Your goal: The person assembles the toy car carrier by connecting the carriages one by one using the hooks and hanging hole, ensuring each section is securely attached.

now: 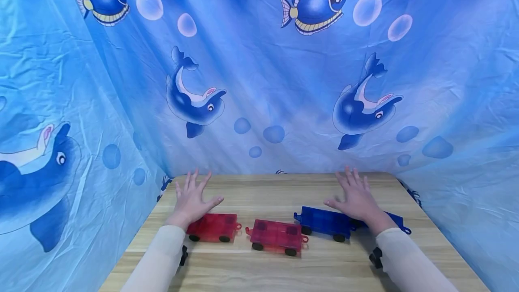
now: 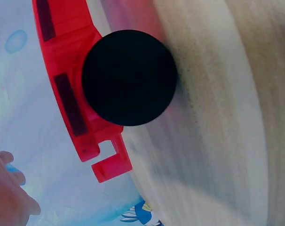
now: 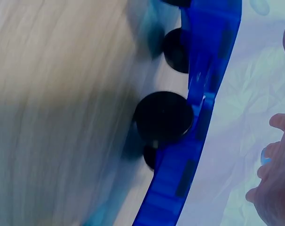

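Observation:
Fingers spread, my left hand hovers over the back left corner of the leftmost red toy wagon and holds nothing. That wagon is translucent, with black wheels, a hook and a ring. A second red wagon stands to its right, with a small gap between them. My right hand, also spread and holding nothing, is over the meeting point of a blue wagon and another blue wagon, which my forearm partly hides. In the right wrist view the blue wagons stand end to end and look joined.
The wagons stand on a wooden table. Behind it and at both sides hangs a blue curtain printed with dolphins, fish and bubbles. A black wrist device sits under the right sleeve, and another under the left.

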`<state>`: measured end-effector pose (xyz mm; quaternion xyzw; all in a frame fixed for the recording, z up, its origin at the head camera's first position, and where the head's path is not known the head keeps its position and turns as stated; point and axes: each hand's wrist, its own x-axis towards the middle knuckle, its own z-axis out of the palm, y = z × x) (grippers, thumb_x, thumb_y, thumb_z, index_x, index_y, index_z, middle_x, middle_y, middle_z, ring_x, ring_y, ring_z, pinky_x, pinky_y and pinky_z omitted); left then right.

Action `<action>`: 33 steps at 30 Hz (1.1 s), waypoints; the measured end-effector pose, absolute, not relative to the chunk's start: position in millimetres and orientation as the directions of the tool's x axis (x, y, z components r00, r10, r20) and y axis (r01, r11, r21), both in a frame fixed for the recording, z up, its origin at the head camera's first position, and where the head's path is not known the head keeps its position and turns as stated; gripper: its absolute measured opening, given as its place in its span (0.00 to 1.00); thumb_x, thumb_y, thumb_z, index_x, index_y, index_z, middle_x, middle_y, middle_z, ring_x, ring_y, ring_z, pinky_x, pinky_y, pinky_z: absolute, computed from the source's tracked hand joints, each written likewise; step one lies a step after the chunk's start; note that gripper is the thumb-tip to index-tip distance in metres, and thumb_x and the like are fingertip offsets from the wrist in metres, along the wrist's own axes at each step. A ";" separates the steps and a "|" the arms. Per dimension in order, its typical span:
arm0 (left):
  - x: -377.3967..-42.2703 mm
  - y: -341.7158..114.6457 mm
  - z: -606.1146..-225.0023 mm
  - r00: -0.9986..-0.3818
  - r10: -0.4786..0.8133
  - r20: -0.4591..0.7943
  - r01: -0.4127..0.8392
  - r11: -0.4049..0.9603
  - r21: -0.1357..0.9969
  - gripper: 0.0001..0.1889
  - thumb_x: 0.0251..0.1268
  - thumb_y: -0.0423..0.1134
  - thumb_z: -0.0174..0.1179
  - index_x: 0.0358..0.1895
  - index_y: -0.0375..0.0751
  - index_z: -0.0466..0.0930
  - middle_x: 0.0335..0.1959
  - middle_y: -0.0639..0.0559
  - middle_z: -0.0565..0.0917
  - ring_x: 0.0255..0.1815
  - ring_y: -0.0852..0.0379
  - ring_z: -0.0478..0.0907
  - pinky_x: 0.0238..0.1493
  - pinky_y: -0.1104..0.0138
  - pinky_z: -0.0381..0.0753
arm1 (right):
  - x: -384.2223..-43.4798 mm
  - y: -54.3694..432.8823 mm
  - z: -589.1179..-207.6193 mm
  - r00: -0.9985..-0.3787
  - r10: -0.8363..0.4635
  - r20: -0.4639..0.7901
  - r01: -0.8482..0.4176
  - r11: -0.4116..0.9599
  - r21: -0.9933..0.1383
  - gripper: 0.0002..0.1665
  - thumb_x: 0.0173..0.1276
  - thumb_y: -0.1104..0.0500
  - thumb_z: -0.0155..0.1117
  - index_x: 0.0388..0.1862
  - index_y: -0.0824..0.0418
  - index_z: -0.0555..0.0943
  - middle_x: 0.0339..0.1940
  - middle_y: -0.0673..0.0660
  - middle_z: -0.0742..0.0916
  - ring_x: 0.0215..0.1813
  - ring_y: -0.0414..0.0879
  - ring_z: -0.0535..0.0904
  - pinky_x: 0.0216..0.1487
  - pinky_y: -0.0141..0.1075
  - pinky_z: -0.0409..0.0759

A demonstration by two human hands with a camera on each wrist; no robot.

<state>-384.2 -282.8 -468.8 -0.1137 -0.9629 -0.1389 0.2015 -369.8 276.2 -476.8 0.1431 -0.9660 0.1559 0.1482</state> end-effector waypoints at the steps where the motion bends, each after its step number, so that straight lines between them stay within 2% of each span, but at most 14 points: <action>1: -383.2 -283.2 -468.9 -0.895 0.163 0.416 0.273 0.936 0.222 0.54 0.61 0.75 0.63 0.86 0.59 0.51 0.86 0.37 0.41 0.85 0.30 0.34 0.72 0.25 0.25 | -369.5 274.8 -476.9 -0.914 -0.234 0.331 -0.328 0.907 -0.264 0.69 0.63 0.19 0.62 0.86 0.62 0.54 0.87 0.69 0.44 0.85 0.69 0.31 0.76 0.74 0.34; 8: -375.3 -284.3 -470.1 -0.898 0.160 0.410 0.275 0.931 0.239 0.55 0.60 0.76 0.63 0.86 0.58 0.52 0.86 0.37 0.43 0.84 0.29 0.36 0.73 0.26 0.27 | -369.8 265.4 -481.6 -0.905 -0.258 0.340 -0.362 0.885 -0.293 0.67 0.64 0.23 0.66 0.87 0.60 0.53 0.87 0.67 0.43 0.85 0.69 0.32 0.76 0.73 0.34; 14: -372.3 -286.7 -475.1 -0.895 0.158 0.418 0.290 0.917 0.273 0.55 0.60 0.75 0.63 0.86 0.60 0.51 0.86 0.37 0.43 0.84 0.30 0.38 0.73 0.27 0.25 | -368.3 252.7 -483.5 -0.891 -0.273 0.362 -0.390 0.870 -0.303 0.68 0.62 0.21 0.65 0.86 0.61 0.56 0.86 0.70 0.48 0.85 0.69 0.36 0.78 0.71 0.36; 17: -370.1 -287.7 -478.2 -0.897 0.159 0.413 0.295 0.911 0.290 0.55 0.60 0.76 0.63 0.86 0.62 0.50 0.86 0.38 0.44 0.84 0.30 0.41 0.74 0.27 0.28 | -366.6 244.3 -483.9 -0.884 -0.279 0.376 -0.401 0.864 -0.303 0.68 0.62 0.21 0.65 0.85 0.62 0.57 0.86 0.69 0.50 0.85 0.68 0.39 0.77 0.72 0.40; 22: -363.3 -286.8 -482.4 -0.896 0.186 0.403 0.331 0.885 0.328 0.54 0.60 0.73 0.66 0.86 0.58 0.54 0.85 0.34 0.49 0.82 0.27 0.46 0.73 0.25 0.33 | -362.6 229.4 -483.3 -0.881 -0.272 0.388 -0.403 0.859 -0.314 0.67 0.63 0.20 0.64 0.86 0.59 0.57 0.86 0.68 0.55 0.84 0.70 0.46 0.76 0.73 0.47; 28: -356.4 -284.0 -484.3 -0.894 0.222 0.389 0.371 0.854 0.365 0.54 0.59 0.72 0.68 0.85 0.55 0.56 0.84 0.34 0.53 0.82 0.29 0.47 0.75 0.28 0.31 | -355.9 213.1 -482.8 -0.893 -0.262 0.365 -0.401 0.831 -0.385 0.64 0.63 0.23 0.67 0.85 0.59 0.60 0.84 0.69 0.60 0.80 0.75 0.56 0.72 0.75 0.58; 33: -351.6 -281.9 -485.8 -0.896 0.233 0.377 0.380 0.842 0.382 0.55 0.58 0.73 0.68 0.84 0.53 0.59 0.83 0.36 0.56 0.82 0.30 0.49 0.76 0.29 0.33 | -356.9 202.7 -486.6 -0.895 -0.284 0.345 -0.415 0.815 -0.404 0.62 0.65 0.26 0.68 0.85 0.57 0.60 0.84 0.68 0.61 0.80 0.73 0.58 0.71 0.73 0.62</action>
